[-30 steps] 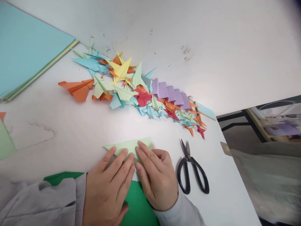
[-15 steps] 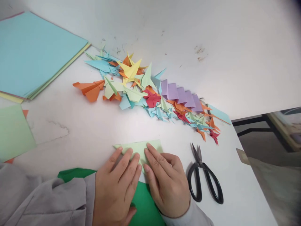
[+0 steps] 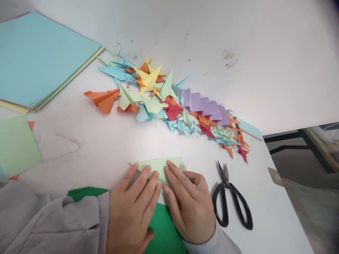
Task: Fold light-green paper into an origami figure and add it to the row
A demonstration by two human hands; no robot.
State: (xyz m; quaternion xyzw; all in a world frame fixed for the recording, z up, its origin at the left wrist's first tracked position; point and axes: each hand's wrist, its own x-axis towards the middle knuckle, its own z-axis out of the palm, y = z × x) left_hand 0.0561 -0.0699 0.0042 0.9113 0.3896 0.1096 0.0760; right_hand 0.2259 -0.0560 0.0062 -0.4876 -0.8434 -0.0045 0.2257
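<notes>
A pale green folded sheet of paper (image 3: 156, 164) lies flat on the white table, its pointed corner towards the left. My left hand (image 3: 135, 208) rests over its left part, fingers spread and pressing down. On the right part, my right hand (image 3: 188, 201) lays its outstretched index and middle fingers, with the thumb near the lower edge; its other fingers are curled. Both hands cover the lower side of the paper, so its full outline is hidden. Under my hands and wrists is a bright green sheet (image 3: 165, 229), partly covered.
Black-handled scissors (image 3: 227, 190) lie slightly open right of my right hand. Beyond my hands stretches a row of colourful folded paper figures (image 3: 173, 109). A stack of large coloured sheets (image 3: 47, 60) sits far left, with a light green sheet (image 3: 18, 146) nearer. The table's edge runs along the right.
Both hands keep nearly the same pose on the pale green paper. The whole view has shifted slightly, with things appearing a little further right.
</notes>
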